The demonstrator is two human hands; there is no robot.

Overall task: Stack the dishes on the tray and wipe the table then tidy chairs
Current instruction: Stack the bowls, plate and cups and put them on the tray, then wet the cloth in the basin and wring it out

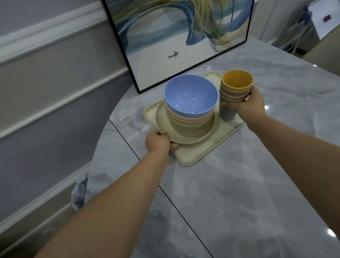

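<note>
The cream tray [189, 157] lies on the glossy grey marble desk [240, 184], near its far end before a framed painting [177, 32]. On it sit stacked plates [165, 133] bearing nested bowls [191, 100], blue uppermost, and beside them a stack of cups [236, 89], yellow on top. All look like matte, stiff, light plastic, hardly fragile, yet tall stacks probably tip or slide easily. The left hand [159, 141] grips the plates' near rim, fingers curled under. The right hand [250, 102] clasps the cup stack around its middle, a sound hold. The tray's raised lip probably offers the best purchase for carrying.
</note>
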